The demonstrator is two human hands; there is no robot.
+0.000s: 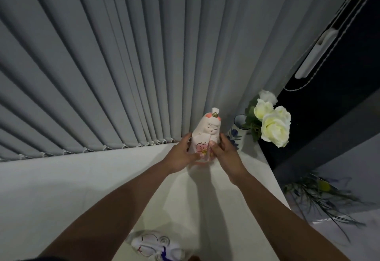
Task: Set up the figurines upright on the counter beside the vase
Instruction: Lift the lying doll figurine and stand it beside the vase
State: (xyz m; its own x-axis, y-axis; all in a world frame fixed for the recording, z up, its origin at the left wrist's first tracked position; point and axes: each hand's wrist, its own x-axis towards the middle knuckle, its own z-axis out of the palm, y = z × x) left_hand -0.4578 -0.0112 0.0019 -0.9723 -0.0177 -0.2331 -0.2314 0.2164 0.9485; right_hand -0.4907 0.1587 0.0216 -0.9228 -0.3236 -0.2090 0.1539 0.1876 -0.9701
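A pale pink doll figurine (207,131) with a white hat and a pink flower painted on its front stands upright on the white counter (82,178), close to the blinds. My left hand (181,156) grips its lower left side and my right hand (224,153) grips its lower right side. Just to its right stands a white vase (236,131) with blue flower marks, holding white roses (273,123). A second figurine (154,246), white with red and blue marks, lies on the counter at the bottom of the head view, between my forearms.
Grey vertical blinds (102,75) hang behind the counter, their hems touching its back edge. The counter's right edge runs beside a dark window frame (329,75). Beyond that edge, lower down, green stems with a yellow flower (320,188) lie.
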